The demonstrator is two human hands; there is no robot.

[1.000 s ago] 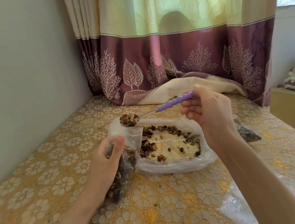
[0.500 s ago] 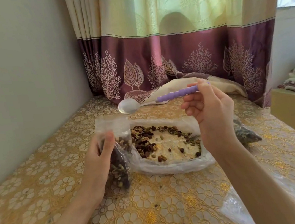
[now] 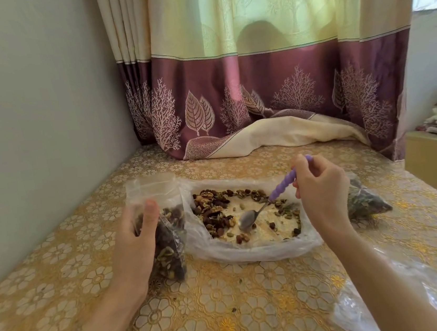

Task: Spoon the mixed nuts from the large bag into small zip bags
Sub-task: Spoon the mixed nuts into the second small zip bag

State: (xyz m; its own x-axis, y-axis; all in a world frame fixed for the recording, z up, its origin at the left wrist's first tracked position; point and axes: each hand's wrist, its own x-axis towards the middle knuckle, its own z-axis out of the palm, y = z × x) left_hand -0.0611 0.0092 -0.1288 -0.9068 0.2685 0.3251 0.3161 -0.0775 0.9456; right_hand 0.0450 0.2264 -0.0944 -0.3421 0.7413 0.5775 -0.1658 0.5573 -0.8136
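A large clear bag lies open on the table with mixed nuts spread inside it. Left of it, my left hand grips a small zip bag upright, its mouth open and its lower half full of nuts. My right hand pinches the purple handle of a metal spoon. The spoon's bowl is down among the nuts in the large bag and looks empty.
A filled small bag lies right of my right wrist. Empty clear bags sit at the near right. A gold flowered cloth covers the table. A wall runs along the left; a curtain hangs behind.
The spoon tipped its load of nuts into the small bag, lifted away empty, then dropped into the large bag. My left hand stood the small bag more upright.
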